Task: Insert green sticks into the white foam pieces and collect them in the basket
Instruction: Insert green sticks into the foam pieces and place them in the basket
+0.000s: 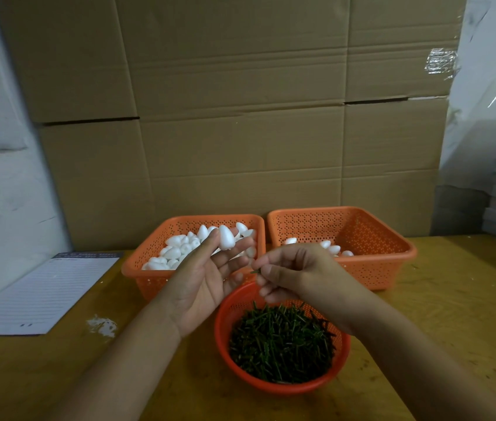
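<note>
My left hand [207, 278] pinches a foam piece [226, 237]; my right hand [289, 275] pinches a green stick [256, 271]. I should aim squarely at the foam's blunt end.

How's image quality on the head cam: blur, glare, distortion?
Head view: soft throughout, the right hand and its green stick smeared; glare only on the plastic wrap top right; wide-angle bowing of the cardboard boxes; dim, even light, the left hand and foam piece readable.

I'm seeing dim, warm indoor light, soft shadows under the forearms, glare on plastic wrap [441, 62] far right, wide-angle bending at edges, slightly soft focus throughout
</note>
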The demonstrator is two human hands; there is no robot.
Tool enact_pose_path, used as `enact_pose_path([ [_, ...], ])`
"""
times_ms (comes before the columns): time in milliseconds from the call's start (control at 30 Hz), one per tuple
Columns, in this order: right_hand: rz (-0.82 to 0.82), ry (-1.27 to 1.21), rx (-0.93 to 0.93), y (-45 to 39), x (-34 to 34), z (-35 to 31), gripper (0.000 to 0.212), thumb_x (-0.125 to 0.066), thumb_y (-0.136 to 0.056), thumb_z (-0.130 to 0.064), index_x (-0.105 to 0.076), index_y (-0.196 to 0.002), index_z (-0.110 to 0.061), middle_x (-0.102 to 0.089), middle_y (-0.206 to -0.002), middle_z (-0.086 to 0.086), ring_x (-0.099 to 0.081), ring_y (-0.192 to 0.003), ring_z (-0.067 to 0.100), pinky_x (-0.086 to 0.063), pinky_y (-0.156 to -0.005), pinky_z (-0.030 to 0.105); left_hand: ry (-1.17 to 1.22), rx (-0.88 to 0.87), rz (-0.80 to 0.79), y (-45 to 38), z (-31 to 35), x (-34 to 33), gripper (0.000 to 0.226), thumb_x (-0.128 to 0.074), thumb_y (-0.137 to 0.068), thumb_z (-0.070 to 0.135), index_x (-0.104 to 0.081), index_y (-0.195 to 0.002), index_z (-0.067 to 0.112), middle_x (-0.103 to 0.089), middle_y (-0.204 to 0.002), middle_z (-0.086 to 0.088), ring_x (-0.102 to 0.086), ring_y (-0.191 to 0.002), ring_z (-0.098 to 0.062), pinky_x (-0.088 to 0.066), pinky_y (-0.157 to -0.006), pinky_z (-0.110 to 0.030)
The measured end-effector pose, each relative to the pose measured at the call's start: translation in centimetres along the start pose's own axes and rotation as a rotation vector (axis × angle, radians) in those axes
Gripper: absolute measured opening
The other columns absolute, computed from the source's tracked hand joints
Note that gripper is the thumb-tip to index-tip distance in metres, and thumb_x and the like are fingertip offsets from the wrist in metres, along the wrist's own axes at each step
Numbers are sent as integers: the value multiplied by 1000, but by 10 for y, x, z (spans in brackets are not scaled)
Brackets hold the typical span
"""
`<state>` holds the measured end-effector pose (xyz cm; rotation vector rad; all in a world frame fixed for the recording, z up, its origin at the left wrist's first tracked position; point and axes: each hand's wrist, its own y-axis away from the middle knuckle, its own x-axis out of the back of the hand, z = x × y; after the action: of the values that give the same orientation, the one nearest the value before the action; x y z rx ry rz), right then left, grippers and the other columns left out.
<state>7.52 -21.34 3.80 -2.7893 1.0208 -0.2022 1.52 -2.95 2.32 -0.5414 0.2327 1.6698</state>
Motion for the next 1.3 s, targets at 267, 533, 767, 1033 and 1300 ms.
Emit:
enact_pose_path([
  [267,-53,8,-121,3,-3,-3,18,-49,-100,2,-57,-116,-1,-73,-101,21,-74,-93,26,-61,-80,29,-7,-34,-18,-1,-1,-1,37,-51,-92,46,-82,-79,31,-71,-125,-1,-71,-94,-4,-56,-69,-19],
  [533,-30,64,-140,3,-4,-5,14,-49,-103,-8,-59,-110,-1,-75,-101,16,-75,-88,22,-62,-74,29,29,-22,-30,0,0,-2,46,-44,-98,44,-81,-76,28,-70,-126,-8,-72,-94,-11,-58,-71,-23],
  [767,-48,13,-149,2,-6,-5,6,-51,-103,-12,-55,-103,-9,-76,-98,13,-75,-91,25,-61,-72,29,19,38,-46,0,0,-1,45,-41,-96,44,-83,-88,28,-69,-128,-6,-70,-107,-12,-56,-90,-28],
  [1033,-3,24,-88,2,-8,-7,13,-59,-98,-6,-56,-110,-1,-76,-88,14,-75,-83,24,-62,-74,30,-60,11,-37,-1,-3,3,24,-61,-94,41,-63,-98,17,-61,-112,-12,-62,-99,-18,-45,-87,-36],
  [1300,84,23,-68,0,-9,-7,3,-61,-96,-5,-63,-95,-4,-77,-81,9,-75,-74,16,-61,-64,24,-76,9,-71,0,-5,5,18,-69,-89,37,-73,-96,21,-68,-98,1,-66,-89,-11,-52,-76,-26],
])
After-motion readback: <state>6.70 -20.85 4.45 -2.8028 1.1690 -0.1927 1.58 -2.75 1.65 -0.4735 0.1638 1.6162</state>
